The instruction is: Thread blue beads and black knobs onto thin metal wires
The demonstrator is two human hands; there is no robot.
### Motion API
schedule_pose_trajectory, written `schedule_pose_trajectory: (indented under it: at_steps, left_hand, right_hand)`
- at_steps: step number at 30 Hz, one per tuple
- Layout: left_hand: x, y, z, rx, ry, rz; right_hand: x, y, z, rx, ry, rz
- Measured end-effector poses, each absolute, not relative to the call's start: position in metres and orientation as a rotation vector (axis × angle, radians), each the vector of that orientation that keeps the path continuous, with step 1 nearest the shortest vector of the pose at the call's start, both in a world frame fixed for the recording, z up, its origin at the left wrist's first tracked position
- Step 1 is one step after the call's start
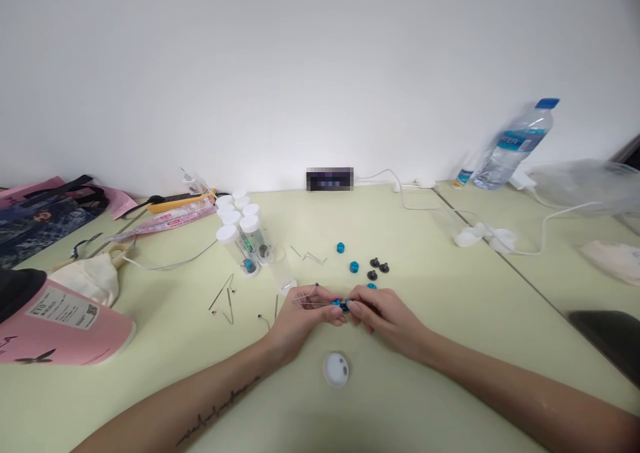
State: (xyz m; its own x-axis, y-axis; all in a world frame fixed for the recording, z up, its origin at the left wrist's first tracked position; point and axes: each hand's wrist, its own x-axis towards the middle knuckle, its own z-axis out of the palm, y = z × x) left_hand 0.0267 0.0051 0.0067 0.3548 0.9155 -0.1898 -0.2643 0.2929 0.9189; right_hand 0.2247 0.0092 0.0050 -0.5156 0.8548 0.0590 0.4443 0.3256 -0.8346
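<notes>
Both hands (pixel 345 313) on blue nut (pixel 340 303)

On the counter (pixel 165 346), a lid (pixel 336 369) lies in front of the two hands, which meet at mid-counter. Small knobs (pixel 354 267) and screws (pixel 379 264) are scattered just behind them. Capped vials (pixel 240 229) are grouped further back to the left, bent wires (pixel 224 298) before them. A water bottle (pixel 515 145) is placed far right, against the wall.

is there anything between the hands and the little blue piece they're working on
Nothing visible does. The left hand and right hand meet over the table, and their fingertips already pinch the small blue part between them. The loose blue nuts and black screws lie beyond, apart from the hands.
</notes>
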Motion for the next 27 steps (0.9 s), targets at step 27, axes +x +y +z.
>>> schedule_pose_trajectory:
  at_steps: [27]
  left_hand:
    - [0.0261,0.0035,0.0092,0.962,0.864,0.941]
  right_hand:
    - [0.2235,0.0061,0.0099,-1.036,-1.988,1.133]
